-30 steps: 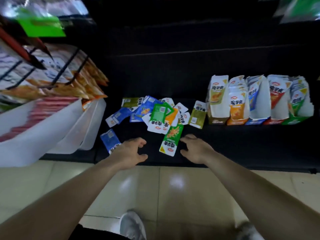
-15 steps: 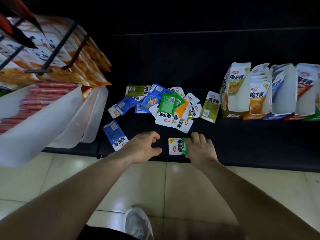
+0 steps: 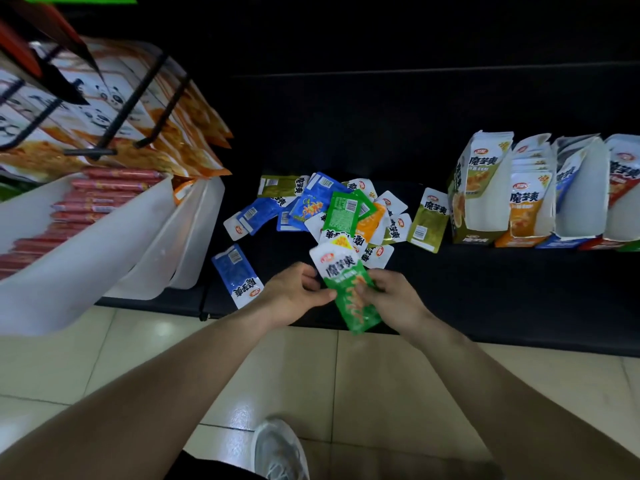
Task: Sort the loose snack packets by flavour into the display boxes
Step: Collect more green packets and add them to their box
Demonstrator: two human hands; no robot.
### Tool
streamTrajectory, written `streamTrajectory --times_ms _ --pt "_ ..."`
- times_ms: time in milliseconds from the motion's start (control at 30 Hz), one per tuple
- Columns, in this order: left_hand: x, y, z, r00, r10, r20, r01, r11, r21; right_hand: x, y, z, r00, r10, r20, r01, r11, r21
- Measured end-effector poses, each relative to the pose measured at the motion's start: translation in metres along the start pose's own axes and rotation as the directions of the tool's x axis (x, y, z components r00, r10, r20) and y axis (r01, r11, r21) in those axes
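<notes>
The white card display boxes [image 3: 485, 188] stand right of the heap of foil snack packets [image 3: 339, 213], and on your side of that heap your left hand [image 3: 291, 296] and right hand [image 3: 394, 299] have lifted the green foil packet [image 3: 349, 289] that lay flat, each grip clamped on it, ready for boxing.

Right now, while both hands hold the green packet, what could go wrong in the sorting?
1. The green packet, held by the left hand and the right hand, may land in the olive box, which stands nearer than the green box, barely in view at the far right.
2. The lone blue packet lies near the shelf's front edge beside the left hand; a sweep could knock it to the floor.
</notes>
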State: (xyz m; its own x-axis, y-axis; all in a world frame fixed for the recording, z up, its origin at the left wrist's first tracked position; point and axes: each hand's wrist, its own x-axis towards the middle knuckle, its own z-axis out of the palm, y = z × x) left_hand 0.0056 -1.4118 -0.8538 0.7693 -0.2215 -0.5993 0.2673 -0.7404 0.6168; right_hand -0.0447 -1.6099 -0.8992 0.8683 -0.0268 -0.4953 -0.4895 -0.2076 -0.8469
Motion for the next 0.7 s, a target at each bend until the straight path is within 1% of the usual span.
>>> streamTrajectory --times_ms 67,100,133,167,200,233,267,300,333,367,400,433,567,600,633,667,700 --pt "0.003 0.004 0.0 1.0 0.02 -0.021 -0.024 0.983 -0.183 0.005 -0.011 0.015 0.999 -0.031 0.031 0.024 0.979 0.204" --pt "0.004 0.004 -0.001 0.998 0.041 -0.053 -0.052 0.969 -0.241 0.009 -0.016 0.021 0.998 -0.04 0.053 0.026 0.968 0.249" --pt "0.007 0.002 -0.004 0.994 0.048 -0.1 -0.074 0.961 -0.266 0.014 -0.021 0.026 0.997 -0.052 0.051 0.038 0.97 0.239" --pt "0.009 0.002 -0.007 0.988 0.044 -0.146 -0.084 0.957 -0.277 0.021 -0.027 0.029 0.997 -0.072 0.025 0.067 0.982 0.178" --pt "0.01 0.001 -0.011 0.983 0.024 -0.185 -0.076 0.958 -0.278 0.03 -0.03 0.03 0.994 -0.104 -0.021 0.105 0.992 0.065" --pt "0.01 0.0 -0.015 0.976 -0.002 -0.218 -0.059 0.96 -0.274 0.041 -0.032 0.028 0.986 -0.152 -0.069 0.144 0.984 -0.109" --pt "0.011 -0.001 -0.02 0.968 -0.027 -0.248 -0.042 0.962 -0.269 0.052 -0.032 0.026 0.973 -0.217 -0.073 0.179 0.919 -0.351" --pt "0.011 -0.003 -0.023 0.961 -0.034 -0.273 -0.04 0.965 -0.259 0.064 -0.03 0.022 0.968 -0.251 -0.006 0.202 0.791 -0.578" --pt "0.012 -0.004 -0.026 0.955 -0.033 -0.293 -0.042 0.969 -0.244 0.075 -0.027 0.019 0.97 -0.231 0.078 0.213 0.651 -0.729" --pt "0.012 -0.005 -0.029 0.952 -0.029 -0.305 -0.046 0.971 -0.236 0.083 -0.022 0.016 0.973 -0.185 0.141 0.22 0.538 -0.814" --pt "0.012 -0.006 -0.03 0.951 -0.028 -0.309 -0.048 0.97 -0.238 0.089 -0.014 0.015 0.975 -0.14 0.171 0.217 0.455 -0.864" --pt "0.012 -0.006 -0.031 0.951 -0.023 -0.31 -0.053 0.971 -0.235 0.089 -0.007 0.014 0.976 -0.133 0.171 0.211 0.405 -0.89" --pt "0.014 -0.006 -0.033 0.954 -0.022 -0.3 -0.045 0.976 -0.213 0.06 0.025 0.012 0.967 -0.225 0.115 0.169 0.237 -0.957" --pt "0.016 -0.006 -0.033 0.954 -0.021 -0.299 -0.044 0.976 -0.212 0.054 0.033 0.009 0.96 -0.26 0.104 0.161 0.21 -0.964" --pt "0.016 -0.005 -0.033 0.955 -0.019 -0.296 -0.045 0.977 -0.208 0.05 0.04 0.006 0.952 -0.297 0.076 0.143 0.211 -0.967" --pt "0.017 -0.005 -0.033 0.956 -0.017 -0.292 -0.046 0.977 -0.208 0.049 0.045 0.003 0.947 -0.32 0.038 0.12 0.239 -0.964" --pt "0.017 -0.004 -0.033 0.958 -0.016 -0.286 -0.047 0.976 -0.212 0.049 0.047 0.0 0.949 -0.316 -0.004 0.092 0.288 -0.953"
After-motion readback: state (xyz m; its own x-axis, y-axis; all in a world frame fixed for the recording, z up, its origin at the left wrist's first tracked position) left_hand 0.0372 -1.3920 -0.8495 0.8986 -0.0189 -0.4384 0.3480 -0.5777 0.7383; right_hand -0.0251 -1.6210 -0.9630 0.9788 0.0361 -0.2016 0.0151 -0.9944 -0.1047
